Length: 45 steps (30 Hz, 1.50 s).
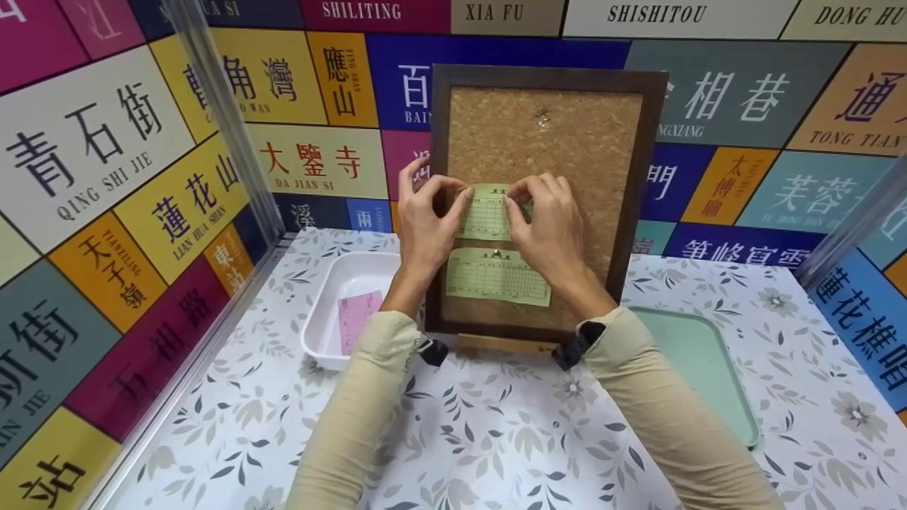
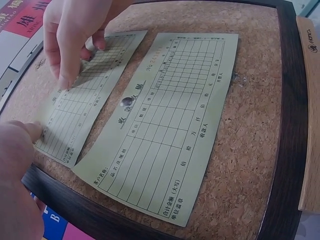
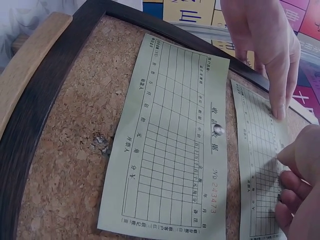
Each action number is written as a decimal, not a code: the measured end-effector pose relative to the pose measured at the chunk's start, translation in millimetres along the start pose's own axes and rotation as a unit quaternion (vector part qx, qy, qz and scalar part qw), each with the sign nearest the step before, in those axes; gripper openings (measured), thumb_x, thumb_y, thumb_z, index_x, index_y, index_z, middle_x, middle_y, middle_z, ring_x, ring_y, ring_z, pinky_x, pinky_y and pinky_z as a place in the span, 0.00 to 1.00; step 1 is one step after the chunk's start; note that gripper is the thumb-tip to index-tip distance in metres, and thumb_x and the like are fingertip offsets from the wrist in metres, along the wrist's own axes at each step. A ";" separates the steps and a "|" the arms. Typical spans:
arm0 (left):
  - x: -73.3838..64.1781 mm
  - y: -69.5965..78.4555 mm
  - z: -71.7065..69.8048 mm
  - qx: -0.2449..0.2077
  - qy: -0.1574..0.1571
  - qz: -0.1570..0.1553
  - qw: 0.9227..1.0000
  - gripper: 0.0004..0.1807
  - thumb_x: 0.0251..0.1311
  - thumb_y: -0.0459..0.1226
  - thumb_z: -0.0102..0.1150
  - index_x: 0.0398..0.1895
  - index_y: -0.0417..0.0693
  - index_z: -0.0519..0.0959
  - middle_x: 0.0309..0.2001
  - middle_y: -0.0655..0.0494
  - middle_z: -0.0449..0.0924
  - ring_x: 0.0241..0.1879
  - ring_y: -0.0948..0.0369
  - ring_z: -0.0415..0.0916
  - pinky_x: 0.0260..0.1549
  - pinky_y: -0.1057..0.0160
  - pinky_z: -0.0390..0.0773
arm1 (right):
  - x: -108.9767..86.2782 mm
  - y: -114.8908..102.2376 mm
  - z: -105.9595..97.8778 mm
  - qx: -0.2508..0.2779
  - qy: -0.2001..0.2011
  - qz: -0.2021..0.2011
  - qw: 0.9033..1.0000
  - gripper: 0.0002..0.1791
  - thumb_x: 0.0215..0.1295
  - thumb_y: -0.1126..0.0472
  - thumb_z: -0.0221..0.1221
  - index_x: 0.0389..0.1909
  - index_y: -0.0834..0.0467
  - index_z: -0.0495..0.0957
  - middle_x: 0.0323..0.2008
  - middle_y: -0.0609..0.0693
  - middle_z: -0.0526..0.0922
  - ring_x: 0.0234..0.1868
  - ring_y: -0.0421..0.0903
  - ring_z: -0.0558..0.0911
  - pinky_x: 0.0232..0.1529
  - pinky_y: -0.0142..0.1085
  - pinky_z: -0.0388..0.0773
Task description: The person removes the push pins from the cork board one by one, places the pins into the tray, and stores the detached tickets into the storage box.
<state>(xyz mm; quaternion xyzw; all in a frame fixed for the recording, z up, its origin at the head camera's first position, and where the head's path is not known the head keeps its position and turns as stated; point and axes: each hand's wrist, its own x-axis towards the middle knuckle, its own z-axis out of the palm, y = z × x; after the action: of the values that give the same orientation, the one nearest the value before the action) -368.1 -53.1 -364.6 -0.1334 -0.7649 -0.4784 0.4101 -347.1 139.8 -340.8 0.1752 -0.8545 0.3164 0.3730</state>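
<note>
A framed cork board (image 1: 602,184) stands tilted back on the table. Against its upper middle lies a green receipt slip (image 1: 485,212), held at its left edge by my left hand (image 1: 429,219). My right hand (image 1: 549,223) pinches the same slip toward its upper right, thumb and index finger close together. Below it a second green receipt slip (image 2: 165,130) hangs on the board, with a silver pushpin (image 3: 218,130) through its top middle. Most of the upper slip's right side is hidden behind my right hand.
Left of the board sits a white plastic tray (image 1: 312,333) with a pink slip (image 1: 358,319) in it. A pale green tray (image 1: 708,368) lies at the right, partly behind my sleeve. Several silver pins (image 1: 543,117) cluster high on the cork. Lettered walls surround the floral tablecloth (image 1: 482,439).
</note>
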 end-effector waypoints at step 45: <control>-16.5 3.6 -35.0 -0.034 0.011 0.014 0.999 0.07 0.78 0.35 0.59 0.51 0.43 0.83 0.45 0.51 0.89 0.47 0.61 0.87 0.54 0.63 0.85 | -63.6 63.9 -70.4 0.120 0.076 0.073 0.987 0.10 0.78 0.60 0.63 0.46 0.65 0.82 0.39 0.56 0.81 0.40 0.44 0.76 0.42 0.35 0.72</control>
<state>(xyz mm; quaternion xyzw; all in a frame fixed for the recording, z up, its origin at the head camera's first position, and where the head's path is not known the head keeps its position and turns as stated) -338.1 -77.7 -367.6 -0.1524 -0.7416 -0.5000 0.4205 -302.2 238.3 -377.8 0.1312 -0.7899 0.4558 0.3886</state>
